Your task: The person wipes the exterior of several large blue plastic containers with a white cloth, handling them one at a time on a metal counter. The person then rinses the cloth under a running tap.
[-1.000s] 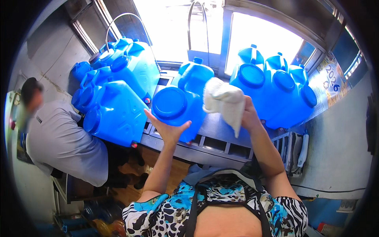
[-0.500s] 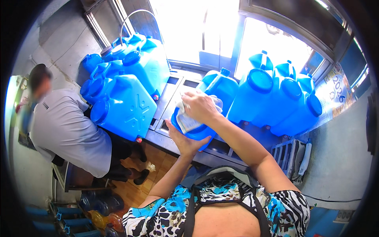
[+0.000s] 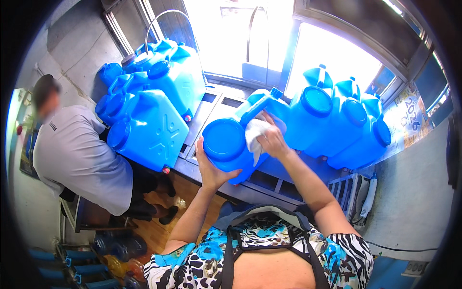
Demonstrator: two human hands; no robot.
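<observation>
A blue plastic jug [image 3: 224, 139] with a wide round lid and a top handle lies tipped back on the steel counter in front of me. My left hand [image 3: 211, 171] grips its near end below the lid, thumb along the lower right. My right hand [image 3: 272, 139] holds a bunched white cloth [image 3: 255, 135] against the jug just right of the lid, below the handle. The cloth and hand hide that part of the jug.
More blue jugs stand at left [image 3: 149, 130] and right [image 3: 308, 120] on the steel counter [image 3: 219, 106], before a bright window. A person in a grey shirt [image 3: 82, 159] bends at my left. Water bottles [image 3: 115, 243] sit on the floor; a poster [image 3: 406, 115] hangs at right.
The cloth was raised a second ago, then came down over the lid; it has since slid right, uncovering the lid. My left hand has closed in on the jug's near end.
</observation>
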